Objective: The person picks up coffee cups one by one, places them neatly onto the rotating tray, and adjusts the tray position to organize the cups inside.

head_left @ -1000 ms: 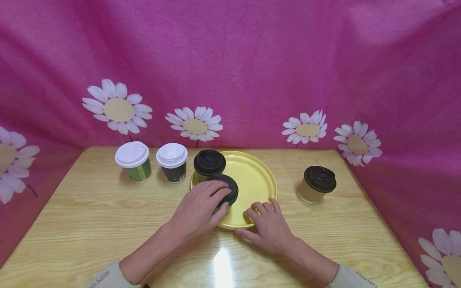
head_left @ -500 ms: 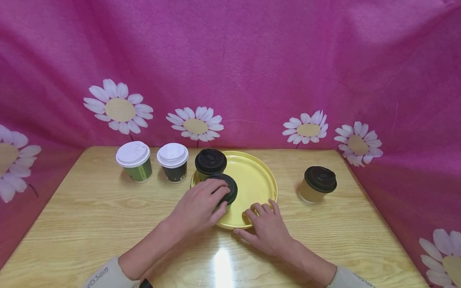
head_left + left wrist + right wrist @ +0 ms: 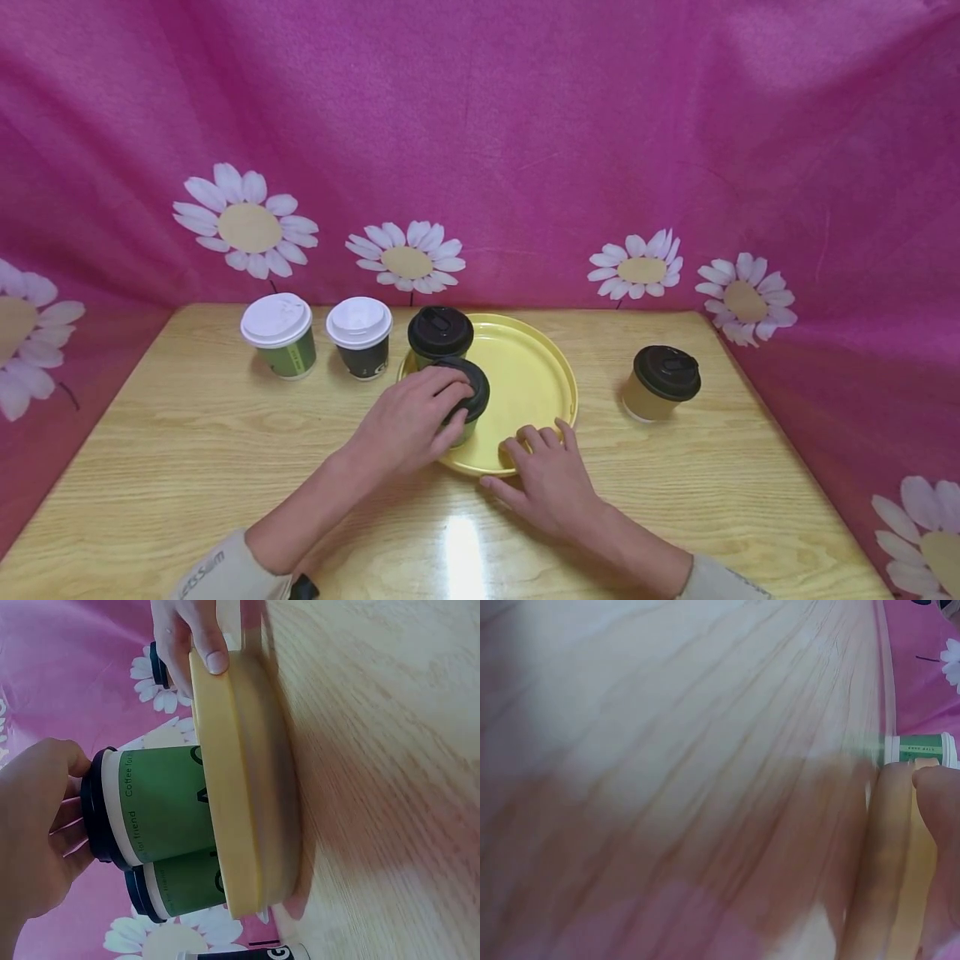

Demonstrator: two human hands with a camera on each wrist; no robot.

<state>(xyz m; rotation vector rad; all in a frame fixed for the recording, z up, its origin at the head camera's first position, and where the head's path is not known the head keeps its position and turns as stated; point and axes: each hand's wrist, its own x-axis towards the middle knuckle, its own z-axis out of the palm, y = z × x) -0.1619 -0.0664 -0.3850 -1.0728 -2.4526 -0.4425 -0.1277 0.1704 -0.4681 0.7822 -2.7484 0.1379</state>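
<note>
At centre frame, the left hand (image 3: 408,423) curls its fingers over an upright, black-lidded green cup (image 3: 161,802) bearing printed words, within a yellow tray (image 3: 525,383) whose rim the right hand (image 3: 551,479) pinches; a matching cup (image 3: 441,335) stands aboard behind, while a white-lidded green cup (image 3: 281,337) and dark cup (image 3: 362,342), frame left, and a tan cup (image 3: 660,385), frame right, stand off the tray

White glare marks the table (image 3: 462,550); the right-wrist view blurs.
</note>
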